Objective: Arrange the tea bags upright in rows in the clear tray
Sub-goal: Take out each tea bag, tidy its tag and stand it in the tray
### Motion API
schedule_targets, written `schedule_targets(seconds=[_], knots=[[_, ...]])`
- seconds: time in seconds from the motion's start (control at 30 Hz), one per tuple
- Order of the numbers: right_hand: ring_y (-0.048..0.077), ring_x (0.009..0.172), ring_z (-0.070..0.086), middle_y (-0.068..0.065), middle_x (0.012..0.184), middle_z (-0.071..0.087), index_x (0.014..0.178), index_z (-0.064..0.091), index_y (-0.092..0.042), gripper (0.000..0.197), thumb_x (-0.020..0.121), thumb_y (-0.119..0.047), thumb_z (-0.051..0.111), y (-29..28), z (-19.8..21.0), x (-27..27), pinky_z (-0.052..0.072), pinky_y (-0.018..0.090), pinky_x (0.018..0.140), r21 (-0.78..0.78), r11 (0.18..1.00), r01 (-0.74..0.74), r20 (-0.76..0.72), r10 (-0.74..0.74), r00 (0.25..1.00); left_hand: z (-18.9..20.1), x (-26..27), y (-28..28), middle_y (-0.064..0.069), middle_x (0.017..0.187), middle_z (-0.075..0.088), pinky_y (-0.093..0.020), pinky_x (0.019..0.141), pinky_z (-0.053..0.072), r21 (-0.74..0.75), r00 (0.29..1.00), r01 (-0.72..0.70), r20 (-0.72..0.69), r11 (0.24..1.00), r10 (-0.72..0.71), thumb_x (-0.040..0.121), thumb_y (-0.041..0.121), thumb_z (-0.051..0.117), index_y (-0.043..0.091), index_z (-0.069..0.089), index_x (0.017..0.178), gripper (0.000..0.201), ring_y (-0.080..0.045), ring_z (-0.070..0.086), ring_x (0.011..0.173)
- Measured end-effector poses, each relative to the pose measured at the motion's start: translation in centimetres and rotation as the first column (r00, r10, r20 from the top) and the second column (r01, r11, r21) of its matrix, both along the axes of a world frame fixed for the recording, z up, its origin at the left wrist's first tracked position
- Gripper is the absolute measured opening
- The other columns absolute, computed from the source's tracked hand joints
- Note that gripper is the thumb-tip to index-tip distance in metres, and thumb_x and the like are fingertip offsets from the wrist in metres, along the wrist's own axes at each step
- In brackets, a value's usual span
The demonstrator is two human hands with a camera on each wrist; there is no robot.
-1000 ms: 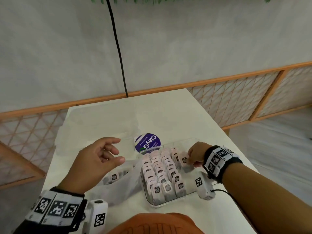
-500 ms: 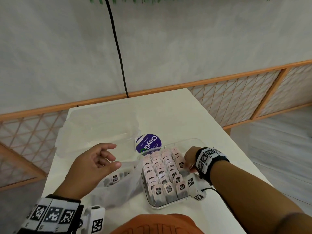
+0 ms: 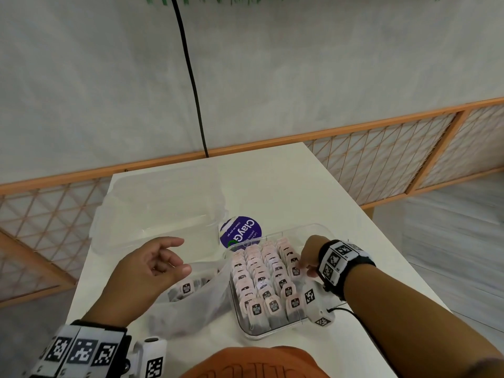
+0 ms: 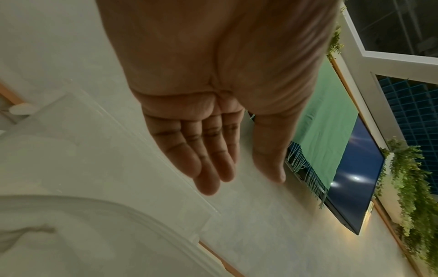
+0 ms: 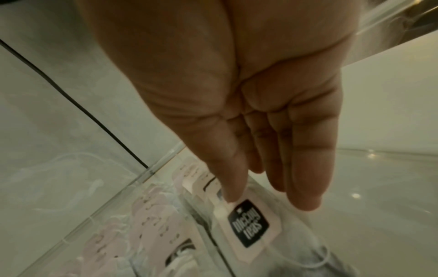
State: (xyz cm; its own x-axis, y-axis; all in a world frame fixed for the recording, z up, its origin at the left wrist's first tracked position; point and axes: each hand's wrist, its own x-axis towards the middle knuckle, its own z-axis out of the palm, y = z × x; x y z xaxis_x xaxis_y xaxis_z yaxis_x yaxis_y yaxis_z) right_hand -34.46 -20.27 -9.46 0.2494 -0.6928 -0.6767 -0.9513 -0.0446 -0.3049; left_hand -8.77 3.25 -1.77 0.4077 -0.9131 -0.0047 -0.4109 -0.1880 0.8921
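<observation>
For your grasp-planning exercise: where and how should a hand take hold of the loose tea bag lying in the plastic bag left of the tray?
Pinch the tea bag by its labelled paper tag, probably from above through the plastic bag's open mouth: the tag faces up, flat and stiff, while the pouch is soft.

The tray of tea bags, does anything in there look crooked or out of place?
Nothing stands out. The tea bags stand upright in rows in the clear tray. The right hand touches one bag's tag in the rightmost row. More bags wait in the plastic bag beside the tray.
</observation>
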Motion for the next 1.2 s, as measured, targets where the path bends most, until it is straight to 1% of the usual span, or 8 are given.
schedule_targets(seconds=[0.17,0.43,0.53,0.6,0.7,0.8,0.97,1.2], knots=[[0.027,0.111,0.063,0.015,0.117,0.067,0.113,0.063,-0.001,0.034,0.091,-0.026,0.063,0.6,-0.5,0.4,0.05,0.036,0.097,-0.042,0.997,-0.062,-0.089,0.058,0.994,-0.1,-0.2,0.2,0.002,0.082,0.071,-0.027,0.073,0.052,0.02,1.0,-0.008,-0.003,1.0,0.008,0.058,0.04,0.077,0.048,0.063,0.098,0.043,-0.014,0.066,0.075],[0.026,0.1,0.065,0.009,0.098,0.068,0.096,0.062,-0.004,0.022,0.092,-0.026,0.058,1.1,0.1,0.5,0.052,0.028,0.074,-0.09,0.987,-0.13,-0.123,0.119,0.985,-1.8,0.8,0.4,0.005,0.079,0.07,-0.024,0.074,0.05,0.185,0.984,-0.007,0.174,0.983,-0.026,0.085,0.018,0.069,0.036,0.071,0.083,0.018,-0.01,0.066,0.077],[0.022,0.118,0.055,0.004,0.122,0.06,0.12,0.058,-0.01,0.034,0.094,-0.031,0.052,1.8,1.5,1.1,0.046,0.027,0.092,-0.298,0.925,-0.235,-0.129,0.205,0.97,-3.4,1.3,0.0,0.013,0.086,0.069,-0.022,0.077,0.049,0.386,0.931,0.025,0.326,0.922,-0.162,0.092,0.017,0.055,0.033,0.066,0.081,0.023,-0.003,0.063,0.085],[0.018,0.111,0.056,0.0,0.121,0.06,0.122,0.055,-0.017,0.032,0.093,-0.03,0.053,3.2,3.0,2.0,0.044,0.024,0.088,-0.395,0.89,-0.23,0.028,0.262,0.965,-4.9,1.3,-0.3,0.012,0.096,0.068,-0.024,0.081,0.049,0.462,0.898,-0.009,0.393,0.887,-0.196,0.093,0.016,0.049,0.031,0.064,0.086,0.022,-0.005,0.062,0.089],[0.01,0.087,0.056,-0.003,0.104,0.066,0.111,0.061,-0.024,0.02,0.093,-0.029,0.055,5.5,5.2,3.8,0.039,0.02,0.077,-0.465,0.815,-0.345,0.213,0.482,0.85,-7.1,1.2,-1.1,0.003,0.111,0.067,-0.024,0.086,0.047,0.514,0.846,-0.072,0.486,0.855,-0.221,0.091,0.017,0.052,0.027,0.06,0.111,0.024,-0.015,0.061,0.101],[0.007,0.084,0.054,-0.004,0.106,0.064,0.121,0.059,-0.036,0.029,0.093,-0.029,0.055,8.0,5.6,5.6,0.043,0.023,0.084,-0.469,0.716,-0.516,0.288,0.677,0.678,-8.7,0.9,-2.1,0.0,0.127,0.06,-0.024,0.094,0.041,0.559,0.811,-0.104,0.526,0.822,-0.256,0.089,0.022,0.057,0.023,0.051,0.13,0.042,-0.017,0.055,0.117],[0.024,0.112,0.053,0.004,0.121,0.052,0.134,0.046,-0.041,0.039,0.096,-0.034,0.049,10.3,4.7,7.3,0.043,0.036,0.097,-0.441,0.57,-0.693,0.056,0.788,0.613,-9.9,0.8,-2.8,-0.004,0.139,0.052,-0.03,0.1,0.041,0.645,0.787,-0.143,0.534,0.751,-0.31,0.094,0.017,0.04,0.02,0.042,0.139,0.045,-0.022,0.051,0.124],[0.025,0.111,0.054,0.003,0.121,0.053,0.123,0.053,-0.03,0.028,0.096,-0.034,0.047,11.0,4.5,7.4,0.038,0.035,0.093,-0.49,0.495,-0.718,-0.074,0.797,0.599,-9.0,0.9,-2.9,-0.005,0.116,0.062,-0.027,0.086,0.043,0.608,0.67,-0.184,0.653,0.772,-0.354,0.09,0.021,0.05,0.015,0.062,0.109,0.023,-0.022,0.058,0.108]])
